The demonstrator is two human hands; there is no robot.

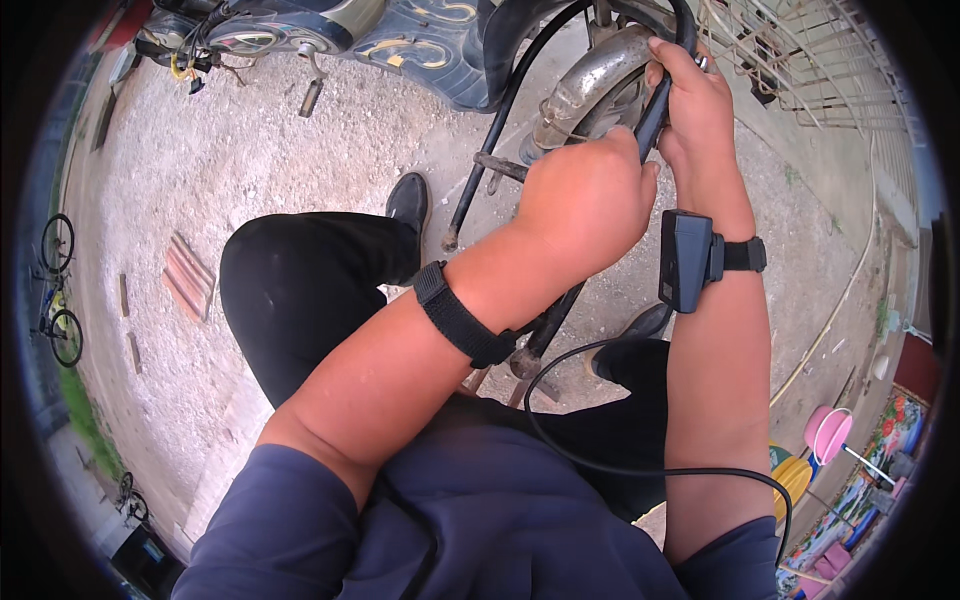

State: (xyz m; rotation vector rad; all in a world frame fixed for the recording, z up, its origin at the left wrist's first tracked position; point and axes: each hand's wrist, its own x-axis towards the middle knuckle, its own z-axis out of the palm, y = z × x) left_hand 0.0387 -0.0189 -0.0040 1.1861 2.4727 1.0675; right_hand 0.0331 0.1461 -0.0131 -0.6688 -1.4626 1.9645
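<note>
My left hand (pixel 590 190) is closed in a fist around the lower end of a black tapered bar (pixel 654 118). Above it, my right hand (pixel 697 105) wraps the same bar near its upper end, with the thumb pointing up. A small silver piece shows beside the right fingers; its kind is too small to tell. Just left of the right hand is a scuffed silver metal pipe (pixel 590 85), bent in a curve. Black frame tubes (pixel 490 150) run down beside it, one with a short crossbar near my left knuckles. My left fingers are partly hidden from view.
A dark blue-grey vehicle body (pixel 420 45) stands beyond my hands. A metal wire rack (pixel 800 60) is at the upper right. Reddish slabs (pixel 188 278) lie on the gravel at left, with a bicycle (pixel 60 290) farther off. A pink bucket (pixel 829 435) sits at right. A black cable (pixel 640 470) crosses my lap.
</note>
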